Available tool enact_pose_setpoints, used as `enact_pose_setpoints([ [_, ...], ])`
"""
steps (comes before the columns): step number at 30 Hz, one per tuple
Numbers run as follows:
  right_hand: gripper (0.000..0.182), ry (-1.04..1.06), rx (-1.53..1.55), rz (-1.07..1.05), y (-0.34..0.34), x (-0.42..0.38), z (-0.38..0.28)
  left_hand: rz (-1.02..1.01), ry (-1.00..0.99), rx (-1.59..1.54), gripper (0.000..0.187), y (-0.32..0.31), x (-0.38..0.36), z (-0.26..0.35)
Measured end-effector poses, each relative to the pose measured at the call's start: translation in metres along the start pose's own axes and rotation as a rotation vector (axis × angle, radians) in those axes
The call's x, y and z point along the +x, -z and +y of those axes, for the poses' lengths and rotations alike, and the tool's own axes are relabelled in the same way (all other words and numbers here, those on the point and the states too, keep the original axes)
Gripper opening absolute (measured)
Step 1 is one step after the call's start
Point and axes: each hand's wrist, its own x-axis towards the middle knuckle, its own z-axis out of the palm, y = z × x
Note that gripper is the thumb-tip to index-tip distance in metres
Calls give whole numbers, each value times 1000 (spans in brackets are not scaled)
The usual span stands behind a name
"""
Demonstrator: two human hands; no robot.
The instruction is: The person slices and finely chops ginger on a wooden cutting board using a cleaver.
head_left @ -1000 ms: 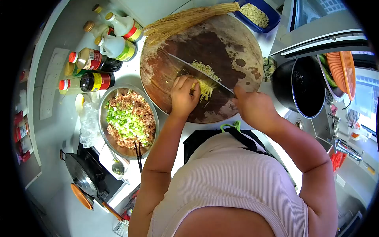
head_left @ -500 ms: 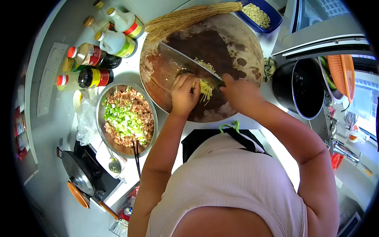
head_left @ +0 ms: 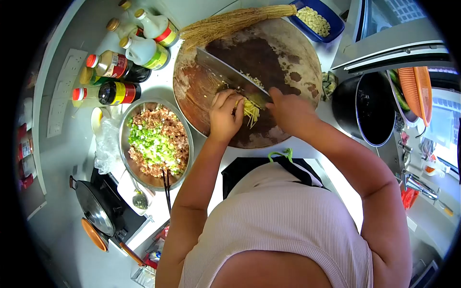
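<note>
My right hand is wrapped round the handle end of a broad cleaver, whose blade slants up and left across a round wooden chopping board. Thin pale-yellow shreds, perhaps ginger, lie under and beside the blade's near side. My left hand presses on these shreds with curled fingers, close against the blade. Finely chopped bits sit along the blade's far side. Left of the board stands a steel bowl of minced meat topped with chopped green onion, a pair of dark chopsticks leaning at its rim.
Several sauce bottles stand at the left. A straw brush lies along the board's far edge, near a blue tray of peeled garlic cloves. A black pot is at the right; a wok sits lower left.
The view has shifted slightly, moving the bowl and bottles a little to the right. Both hands stay in nearly the same place, with the cleaver still at the shreds.
</note>
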Motion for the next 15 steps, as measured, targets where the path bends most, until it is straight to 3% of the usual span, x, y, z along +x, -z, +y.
enact_pose_setpoints([
  [10, 22, -96, -55, -161, 14, -37, -5, -23, 25, 17, 11, 0, -5, 0],
  [15, 26, -32, 7, -21, -22, 4, 0, -21, 26, -9, 10, -4, -6, -5],
])
